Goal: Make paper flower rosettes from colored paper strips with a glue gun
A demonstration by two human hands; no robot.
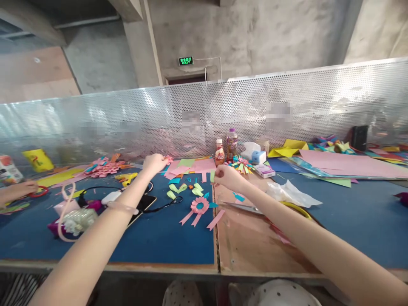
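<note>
My left hand (pixel 154 162) reaches far over the blue table (pixel 159 238) and pinches a small pink paper piece (pixel 168 160) at the edge of a stack of pink and green paper sheets (pixel 191 165). My right hand (pixel 227 175) is closed next to a light green paper strip (pixel 212 175); whether it grips the strip is unclear. Between my arms lie a pink paper rosette with ribbon tails (pixel 199 207) and several green folded strips (pixel 185 188).
Scissors (pixel 245 207) lie on the bare wooden panel (pixel 248 242). Two drink bottles (pixel 225 149), a tissue box (pixel 257 157) and coloured paper sheets (pixel 347 163) stand along the perforated metal screen (pixel 127 119). A phone (pixel 143 204) and pink bag (pixel 68 216) lie left. Another person's hand (pixel 19 189) is far left.
</note>
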